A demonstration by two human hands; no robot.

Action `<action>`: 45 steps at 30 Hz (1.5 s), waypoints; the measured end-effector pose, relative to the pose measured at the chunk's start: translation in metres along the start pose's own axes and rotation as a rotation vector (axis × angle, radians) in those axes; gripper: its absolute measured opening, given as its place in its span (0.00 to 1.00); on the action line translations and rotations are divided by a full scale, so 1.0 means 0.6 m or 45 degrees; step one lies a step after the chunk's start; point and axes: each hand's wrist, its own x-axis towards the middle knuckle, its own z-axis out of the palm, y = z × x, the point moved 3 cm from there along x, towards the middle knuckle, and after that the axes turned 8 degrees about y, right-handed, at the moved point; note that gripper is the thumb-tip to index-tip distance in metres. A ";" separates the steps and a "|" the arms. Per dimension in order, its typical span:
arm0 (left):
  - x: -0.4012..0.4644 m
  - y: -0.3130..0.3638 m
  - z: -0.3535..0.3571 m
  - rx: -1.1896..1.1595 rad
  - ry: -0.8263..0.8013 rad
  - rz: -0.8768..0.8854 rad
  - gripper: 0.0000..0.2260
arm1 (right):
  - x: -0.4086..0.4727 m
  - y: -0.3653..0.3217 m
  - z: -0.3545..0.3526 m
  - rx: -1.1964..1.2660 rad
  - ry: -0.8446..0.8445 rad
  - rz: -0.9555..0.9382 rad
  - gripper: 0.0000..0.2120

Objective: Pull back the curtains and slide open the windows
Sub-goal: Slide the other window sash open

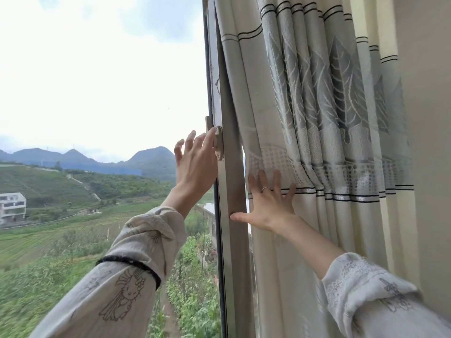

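Note:
A grey sliding window frame stands upright in the middle, with open air and landscape to its left. A small latch is fixed on the frame's left edge. My left hand has its fingers spread, and its fingertips touch the latch. My right hand, wearing a ring, lies flat and spread against the cream and grey patterned curtain, with its thumb on the frame. The curtain hangs bunched in folds to the right of the frame.
A pale wall runs along the far right behind the curtain. Outside are green fields, a white building at the left and hills in the distance.

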 end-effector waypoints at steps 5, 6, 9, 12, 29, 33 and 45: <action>-0.049 -0.038 -0.040 0.055 -0.160 0.173 0.23 | -0.033 -0.034 -0.027 0.151 0.260 -0.005 0.35; -0.058 -0.047 -0.057 0.017 -0.172 0.185 0.21 | -0.044 -0.050 -0.032 0.148 0.335 -0.042 0.32; -0.086 -0.077 -0.117 -0.129 -0.202 0.175 0.15 | -0.074 -0.112 -0.045 0.122 0.483 -0.233 0.27; -0.117 -0.120 -0.195 -0.106 -0.193 0.166 0.13 | -0.105 -0.198 -0.050 0.187 0.459 -0.350 0.26; -0.390 -0.465 -0.847 0.654 -0.308 -0.272 0.16 | -0.406 -0.870 -0.122 0.745 0.247 -0.858 0.24; -0.439 -0.541 -0.999 0.784 -0.335 -0.447 0.18 | -0.473 -1.031 -0.155 0.836 0.217 -1.011 0.26; -0.570 -0.815 -1.394 1.075 -0.436 -1.049 0.17 | -0.638 -1.519 -0.229 0.960 0.373 -1.421 0.24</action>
